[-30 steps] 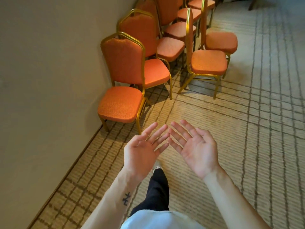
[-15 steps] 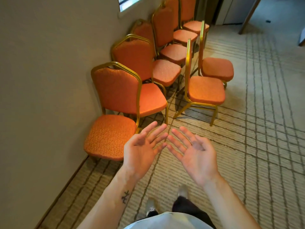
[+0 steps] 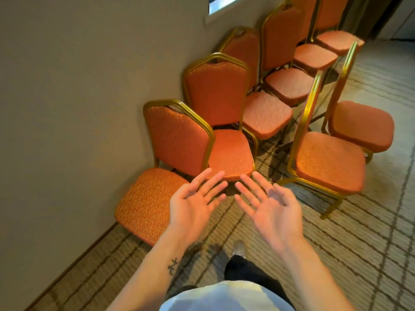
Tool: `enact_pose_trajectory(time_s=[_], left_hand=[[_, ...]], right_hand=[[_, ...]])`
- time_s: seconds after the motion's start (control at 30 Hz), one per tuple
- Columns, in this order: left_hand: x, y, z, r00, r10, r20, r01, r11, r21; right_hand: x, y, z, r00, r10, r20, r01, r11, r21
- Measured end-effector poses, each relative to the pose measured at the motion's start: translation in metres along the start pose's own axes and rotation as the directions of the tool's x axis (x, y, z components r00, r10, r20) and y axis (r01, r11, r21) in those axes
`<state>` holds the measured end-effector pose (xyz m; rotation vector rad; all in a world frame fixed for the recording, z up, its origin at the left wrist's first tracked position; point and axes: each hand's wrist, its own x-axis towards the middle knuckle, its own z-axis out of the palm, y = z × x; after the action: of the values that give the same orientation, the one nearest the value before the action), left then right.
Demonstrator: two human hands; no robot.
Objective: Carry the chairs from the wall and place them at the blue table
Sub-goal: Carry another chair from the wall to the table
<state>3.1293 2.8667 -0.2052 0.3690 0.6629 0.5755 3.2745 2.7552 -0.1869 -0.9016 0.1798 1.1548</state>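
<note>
**Approach to the chair row, nothing gripped**

Nearest chair [image 3: 157, 176] sits against the wall [image 3: 67, 108], seat toward the person, gold-framed back just behind it. The rest of the row [image 3: 265, 90] runs away along the wall, each seat tucked close behind the next back, packed tight, probably to save floor. Two more chairs [image 3: 330, 158] stand out on the carpet [image 3: 370, 254], side-on, well apart from the wall row but near each other. No blue table in view.

Left hand [image 3: 190, 205]: palm up, fingers spread wide, holding nothing. It hangs over the front right corner of the nearest seat, not touching as far as I can tell. Right hand [image 3: 274, 209]: same, palm up, splayed, empty, over bare carpet between the nearest chair and the side-on pair.

My read: both palms up and level looks like a set-up to take the nearest chair, since it is the only one in the row not boxed in by a neighbour. One foot [image 3: 239, 248] is forward, consistent with walking in. Task is at the start; no chair lifted.
</note>
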Motion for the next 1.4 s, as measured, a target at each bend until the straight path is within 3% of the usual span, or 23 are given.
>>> enact_pose_trajectory(time_s=[0.2,0.4,0.63,0.83,1.17,1.4], left_hand=[[0.071,0.025,0.034,0.992,0.105,-0.063,-0.109,0.992,-0.066],[0.129,0.065,0.028,0.961,0.193,-0.198,-0.221,0.967,-0.128],[0.201,0.109,0.024,0.938,0.135,-0.319,-0.209,0.955,-0.210],[0.242,0.128,0.030,0.912,0.202,-0.356,-0.277,0.945,-0.176],[0.324,0.144,0.026,0.749,0.303,-0.589,-0.528,0.811,-0.253],[0.355,0.147,0.031,0.650,0.288,-0.703,-0.618,0.739,-0.268]], right_hand=[[0.098,-0.066,0.047,0.990,0.099,0.099,-0.087,0.989,-0.121],[0.185,-0.069,0.102,0.967,0.210,0.141,-0.167,0.949,-0.269],[0.262,-0.068,0.152,0.945,0.295,0.144,-0.223,0.899,-0.376],[0.326,-0.079,0.179,0.926,0.345,0.154,-0.235,0.846,-0.479],[0.456,-0.065,0.231,0.808,0.560,0.183,-0.283,0.642,-0.712],[0.517,-0.052,0.255,0.747,0.637,0.193,-0.183,0.475,-0.861]])
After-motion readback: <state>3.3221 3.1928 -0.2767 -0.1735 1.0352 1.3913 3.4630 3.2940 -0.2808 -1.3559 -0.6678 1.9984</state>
